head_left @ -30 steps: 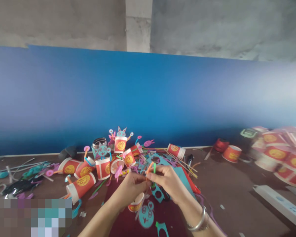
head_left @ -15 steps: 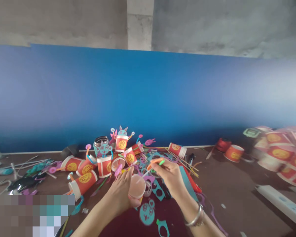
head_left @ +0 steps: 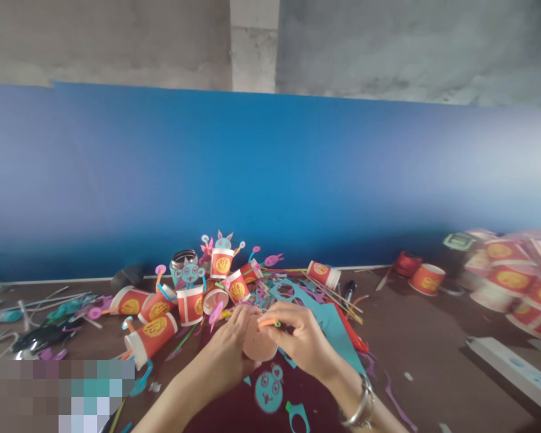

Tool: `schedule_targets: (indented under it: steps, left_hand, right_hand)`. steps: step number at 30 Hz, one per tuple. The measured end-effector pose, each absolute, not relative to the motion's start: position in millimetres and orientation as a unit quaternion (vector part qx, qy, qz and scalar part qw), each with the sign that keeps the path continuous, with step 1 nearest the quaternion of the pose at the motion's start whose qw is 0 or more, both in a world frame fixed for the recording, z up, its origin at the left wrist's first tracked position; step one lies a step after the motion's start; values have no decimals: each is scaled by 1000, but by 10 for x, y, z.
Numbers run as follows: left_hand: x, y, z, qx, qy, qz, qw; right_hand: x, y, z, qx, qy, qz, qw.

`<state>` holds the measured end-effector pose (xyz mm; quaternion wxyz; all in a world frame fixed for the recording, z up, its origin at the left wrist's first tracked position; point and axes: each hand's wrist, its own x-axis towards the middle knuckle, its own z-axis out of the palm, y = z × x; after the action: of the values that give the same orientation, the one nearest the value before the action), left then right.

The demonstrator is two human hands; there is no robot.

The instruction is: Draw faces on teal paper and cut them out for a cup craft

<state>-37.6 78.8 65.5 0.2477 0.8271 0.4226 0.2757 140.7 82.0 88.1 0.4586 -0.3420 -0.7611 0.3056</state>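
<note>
My left hand [head_left: 228,340] is wrapped around a paper cup [head_left: 259,349], whose pale round face with a small dark dot is turned up toward me. Between the fingertips of my right hand [head_left: 303,340] is an orange straw [head_left: 267,323] with a green tip, held at the cup's upper right edge. The fingers partly cover where straw and cup meet, so I cannot tell if the straw goes in. Just below the cup lies a blue paper cat face [head_left: 269,392] with a round heart-marked piece. A cut-out blue paper scrap [head_left: 299,415] is to its right.
Red cups with paper figures, one of them upright [head_left: 190,305], crowd the left middle. Blue paper [head_left: 340,337] and thin sticks [head_left: 342,300] lie to the right. Farther right are a white power strip [head_left: 516,368] and a heap of red cups [head_left: 509,279].
My right hand has moved left and down with the orange straw, bringing it onto the cup. The cup has shifted slightly right in my left hand, and its angle has changed.
</note>
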Motion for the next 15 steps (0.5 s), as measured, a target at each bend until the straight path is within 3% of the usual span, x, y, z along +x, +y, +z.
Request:
schedule_targets:
  steps: [15]
  left_hand:
    - [-374, 797, 698, 819, 438, 280, 244]
  right_hand:
    - [1472, 845, 893, -338, -771, 274, 466]
